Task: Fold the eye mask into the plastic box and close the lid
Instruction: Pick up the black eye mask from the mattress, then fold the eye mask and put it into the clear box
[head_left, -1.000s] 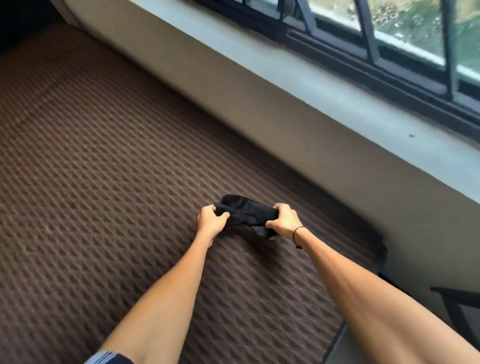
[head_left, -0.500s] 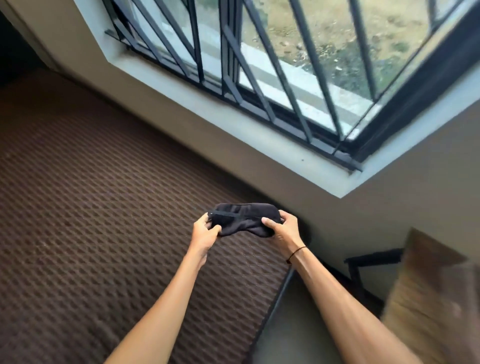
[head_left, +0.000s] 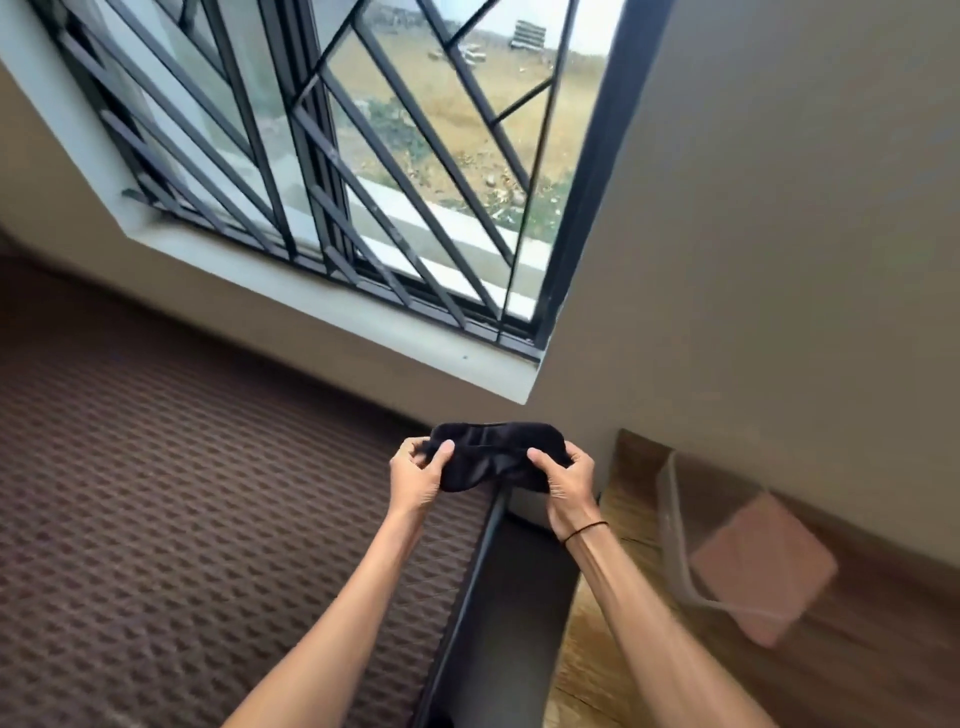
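The black eye mask (head_left: 496, 457) is held in the air between both hands, stretched roughly level in front of the body. Its left end is pinched by the left hand (head_left: 418, 475), with the thumb pressed on the near face and the fingers curled behind the fabric. Its right end is gripped by the right hand (head_left: 569, 480) in the same way, thumb on top and fingers wrapped around the far edge. A thin dark band (head_left: 584, 530) is worn on the right wrist. Below the hands, the edge of a brown patterned mattress (head_left: 182, 519) is seen, bordered by a dark frame (head_left: 498, 597). To the right, a blurred clear plastic box (head_left: 727, 551) with a pinkish side is seen resting on a wooden surface (head_left: 597, 649), well apart from the mask. A barred window (head_left: 337, 171) is set in the wall beyond.
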